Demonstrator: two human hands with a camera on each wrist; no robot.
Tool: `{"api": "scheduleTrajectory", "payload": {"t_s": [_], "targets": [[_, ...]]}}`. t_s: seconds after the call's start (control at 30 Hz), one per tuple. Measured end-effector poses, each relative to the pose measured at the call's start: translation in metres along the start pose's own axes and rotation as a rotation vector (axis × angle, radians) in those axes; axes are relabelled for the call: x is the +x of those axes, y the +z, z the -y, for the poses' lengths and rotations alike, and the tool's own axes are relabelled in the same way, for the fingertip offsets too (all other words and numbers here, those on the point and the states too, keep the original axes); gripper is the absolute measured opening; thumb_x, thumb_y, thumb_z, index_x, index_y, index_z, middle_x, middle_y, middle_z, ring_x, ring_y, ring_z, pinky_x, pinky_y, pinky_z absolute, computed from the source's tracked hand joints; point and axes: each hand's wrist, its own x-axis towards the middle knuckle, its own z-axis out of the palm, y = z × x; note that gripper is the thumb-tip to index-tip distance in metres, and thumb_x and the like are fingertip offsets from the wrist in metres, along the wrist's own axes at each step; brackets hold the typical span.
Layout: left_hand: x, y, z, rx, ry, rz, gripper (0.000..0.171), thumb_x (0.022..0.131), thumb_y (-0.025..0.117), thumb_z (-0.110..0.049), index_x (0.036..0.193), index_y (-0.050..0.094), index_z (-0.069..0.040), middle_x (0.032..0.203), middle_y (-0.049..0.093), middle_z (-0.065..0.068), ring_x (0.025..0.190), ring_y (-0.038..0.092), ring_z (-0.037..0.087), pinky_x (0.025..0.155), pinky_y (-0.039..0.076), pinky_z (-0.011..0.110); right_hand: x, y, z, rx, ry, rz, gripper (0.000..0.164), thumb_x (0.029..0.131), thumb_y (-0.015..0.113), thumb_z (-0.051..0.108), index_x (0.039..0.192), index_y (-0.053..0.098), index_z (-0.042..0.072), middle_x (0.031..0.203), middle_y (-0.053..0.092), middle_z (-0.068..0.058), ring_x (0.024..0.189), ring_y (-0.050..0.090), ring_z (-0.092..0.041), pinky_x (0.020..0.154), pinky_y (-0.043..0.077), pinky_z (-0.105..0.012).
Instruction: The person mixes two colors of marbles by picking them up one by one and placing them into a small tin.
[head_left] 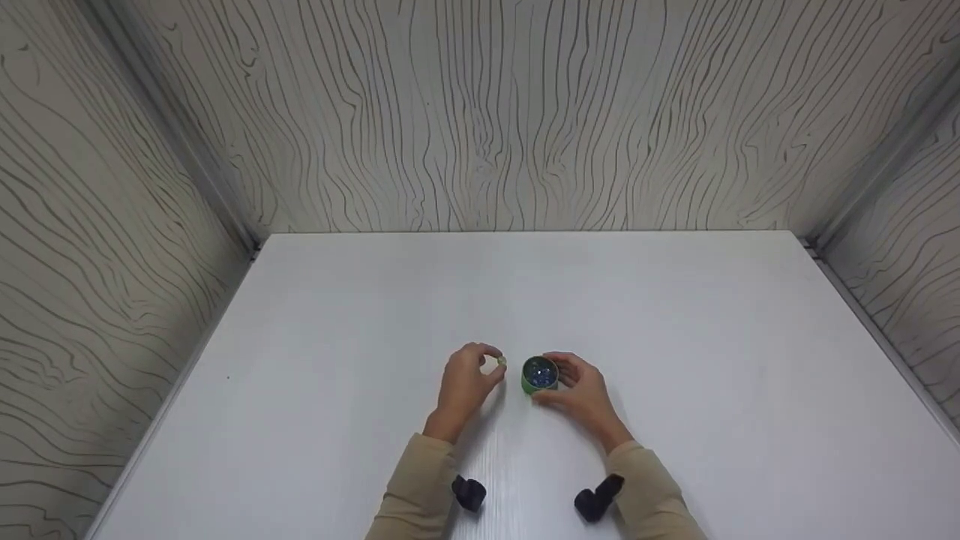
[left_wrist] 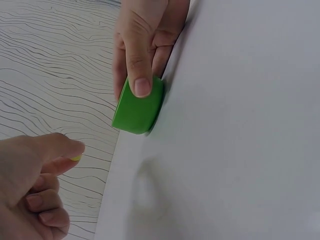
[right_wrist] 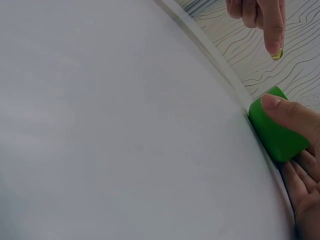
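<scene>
Between thumb and forefinger, my left hand (head_left: 463, 381) pinches a small, shiny yellow piece (right_wrist: 277, 54), mostly covered by the fingertips. It is held up off the table, just left of a small green cup (left_wrist: 139, 112). My right hand (head_left: 586, 391) grips that cup from its right side, the thumb lying along the near wall and the other fingers behind it. The cup stands at the table surface with its mouth up. Inside, dark blue shiny contents (head_left: 540, 372) show in the head view; both wrist views see only the green outer wall.
A white table (head_left: 337, 315) spreads around both hands. Panels with a wood-grain line pattern (head_left: 480, 120) rise behind it and at both sides. Dark wrist cameras (head_left: 470, 495) sit on the beige sleeves (head_left: 416, 487).
</scene>
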Motion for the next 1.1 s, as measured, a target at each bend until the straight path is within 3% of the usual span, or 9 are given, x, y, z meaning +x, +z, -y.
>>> {"api": "scheduleTrajectory", "payload": {"t_s": [0.2,0.43,1.1], "targets": [[-0.001,0.000,-0.002,-0.004,0.032,-0.011,0.014,0.080,0.074,-0.010,0.094,0.072,-0.006,0.098,0.072,0.012,0.090,0.068,0.025,0.079,0.055,0.036,0.000,-0.001,0.001,0.000,-0.001,-0.002,0.063,0.065,0.086,0.008,0.123,0.060,0.003,0.126,0.064,-0.015,0.125,0.058,-0.030,0.105,0.046,-0.035],[0.000,0.000,-0.005,-0.013,-0.011,0.010,0.014,0.082,0.072,-0.012,0.095,0.072,-0.008,0.101,0.072,0.010,0.093,0.067,0.023,0.082,0.055,0.036,0.000,0.000,0.001,-0.009,0.002,-0.008,0.065,0.065,0.087,0.009,0.123,0.060,0.002,0.127,0.064,-0.016,0.125,0.057,-0.031,0.105,0.046,-0.035],[-0.002,0.009,-0.012,0.015,0.028,0.020,0.015,0.080,0.073,-0.011,0.095,0.073,-0.009,0.091,0.070,0.011,0.084,0.063,0.021,0.073,0.051,0.029,-0.001,0.000,0.000,-0.009,-0.004,-0.015,0.065,0.064,0.087,0.007,0.123,0.060,0.002,0.125,0.065,-0.016,0.123,0.058,-0.032,0.104,0.047,-0.036]]}}
